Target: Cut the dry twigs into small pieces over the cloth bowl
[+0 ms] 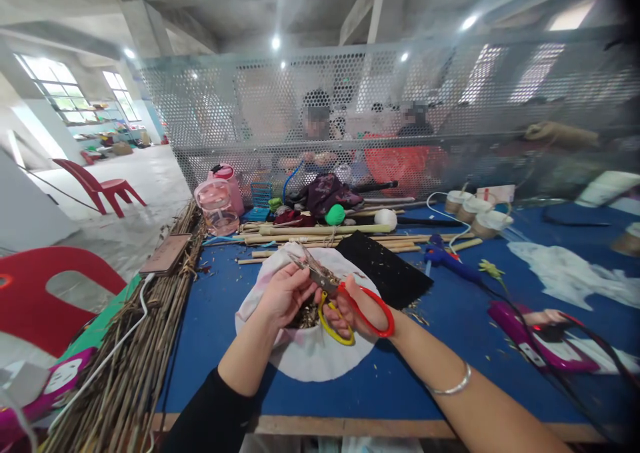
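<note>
From where I stand in the room, no words, brands, numbers or signs can be read. Far to the left of the red-and-yellow scissors [327, 282], a purple object [86, 360] bears a white patch [64, 375] with dark marks, illegible. To the scissors' right, a purple device [517, 330] carries a small white label [533, 354], its print too small to make out. Beyond the scissors, farther back and to the right, a pale card [495, 193] shows no legible lettering
</note>
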The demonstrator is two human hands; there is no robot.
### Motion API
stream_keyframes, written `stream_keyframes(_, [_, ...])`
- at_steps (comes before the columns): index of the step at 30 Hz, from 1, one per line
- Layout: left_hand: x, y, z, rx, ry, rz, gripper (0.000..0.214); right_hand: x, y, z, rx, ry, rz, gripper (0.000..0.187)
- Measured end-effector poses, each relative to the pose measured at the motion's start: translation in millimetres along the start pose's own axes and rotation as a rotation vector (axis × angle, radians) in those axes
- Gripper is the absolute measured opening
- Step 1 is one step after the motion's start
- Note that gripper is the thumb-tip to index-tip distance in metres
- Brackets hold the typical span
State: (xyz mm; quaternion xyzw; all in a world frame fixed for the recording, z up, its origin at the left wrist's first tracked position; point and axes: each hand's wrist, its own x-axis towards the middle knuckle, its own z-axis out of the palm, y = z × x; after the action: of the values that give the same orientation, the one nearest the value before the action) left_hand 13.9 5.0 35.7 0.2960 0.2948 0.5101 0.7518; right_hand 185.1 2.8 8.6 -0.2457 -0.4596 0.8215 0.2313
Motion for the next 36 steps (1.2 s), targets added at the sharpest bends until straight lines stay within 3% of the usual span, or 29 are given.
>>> stream_keyframes(5, [0.2,-0.7,-1.6,-0.018,-0.051,0.006,0.033,-0.8,-1.7,5.1,0.070,-0.076,-0.027,0.078])
stream_keyframes(11, [0.6,-1.2,-2.2,-0.071,-0.026,-0.007,0.029,0.2,-1.4,6.0,0.101,-0.106,-0.023,0.080])
stream_keyframes(16, [2.6,-4.3,-2.1,-0.061,-0.032,0.026,0.023,3.3,3.3,6.0,0.096,-0.067,-0.031,0.079])
stream_keyframes(24, [0.6,-2.0,-0.6,-0.053,-0.063,0.038,0.031,2.2,2.2,7.7,0.109,0.017,0.017,0.076])
stream_keyframes(31, [-0.3,-0.1,2.5,-0.070,0.086,-0.031,0.019,2.8,2.2,7.0,0.095,0.144,0.111,0.070])
stream_keyframes(36, [4.3,-2.9,0.7,-0.096,0.119,-0.019,0.015,6.3,7.1,3.3,-0.007,0.172,0.095,0.068])
